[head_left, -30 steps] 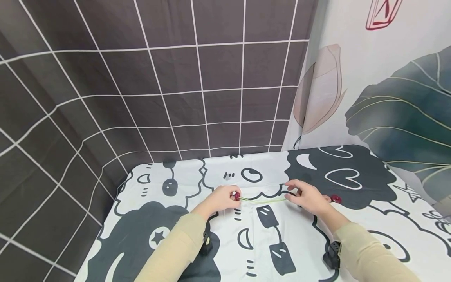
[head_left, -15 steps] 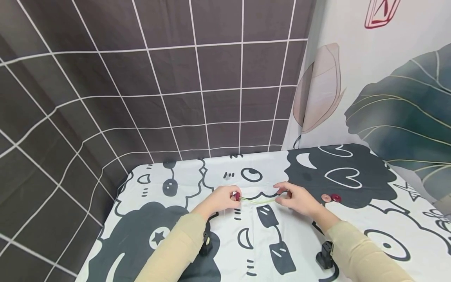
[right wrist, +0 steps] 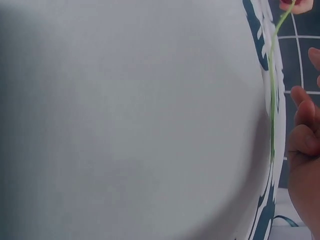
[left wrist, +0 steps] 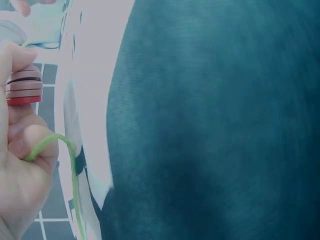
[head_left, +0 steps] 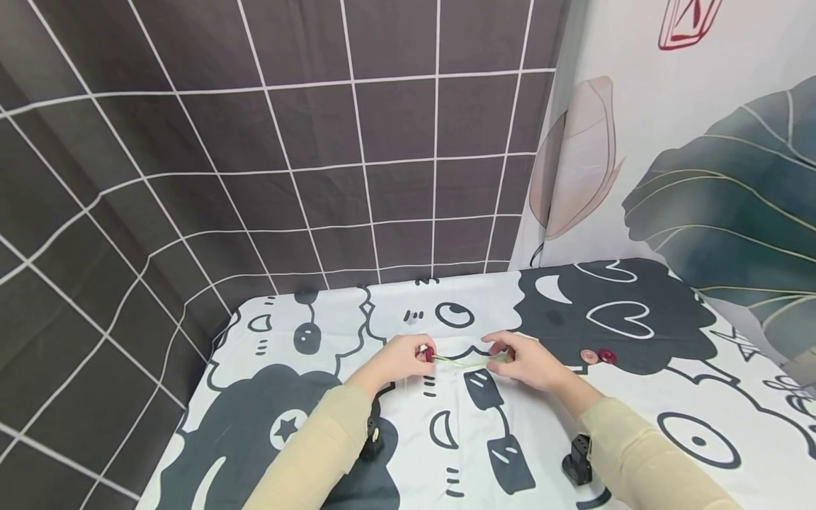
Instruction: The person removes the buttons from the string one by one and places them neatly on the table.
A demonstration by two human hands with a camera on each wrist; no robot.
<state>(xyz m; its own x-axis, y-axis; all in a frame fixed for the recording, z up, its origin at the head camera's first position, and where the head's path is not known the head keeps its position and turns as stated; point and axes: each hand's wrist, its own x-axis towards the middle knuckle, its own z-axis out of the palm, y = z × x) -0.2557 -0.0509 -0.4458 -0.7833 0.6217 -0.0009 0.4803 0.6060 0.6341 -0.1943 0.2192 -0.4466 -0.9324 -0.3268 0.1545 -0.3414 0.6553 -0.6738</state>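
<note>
My left hand [head_left: 397, 359] pinches a small stack of round buttons [left wrist: 24, 90], pinkish ones over a red one in the left wrist view. A thin green cord [left wrist: 74, 185] comes out between the curled lower fingers of that hand and hangs down. In the head view the cord [head_left: 457, 363] runs rightward from the buttons, just above the cloth, toward my right hand [head_left: 525, 363]. The right thumb and forefinger are spread apart, with the cord passing close to the thumb. Beside the right hand [right wrist: 306, 145] the cord [right wrist: 272, 90] hangs apart from the fingertips.
Two loose buttons, a pink one [head_left: 589, 356] and a red one [head_left: 608, 356], lie on the patterned cloth [head_left: 357, 322] right of the right hand. A dark gridded curtain [head_left: 395, 191] stands behind, with a leaf-printed white curtain [head_left: 586, 212] at right.
My right hand has moved left along the cord toward the left hand, uncovering the pink button on the cloth. The left hand and its buttons have stayed nearly still.
</note>
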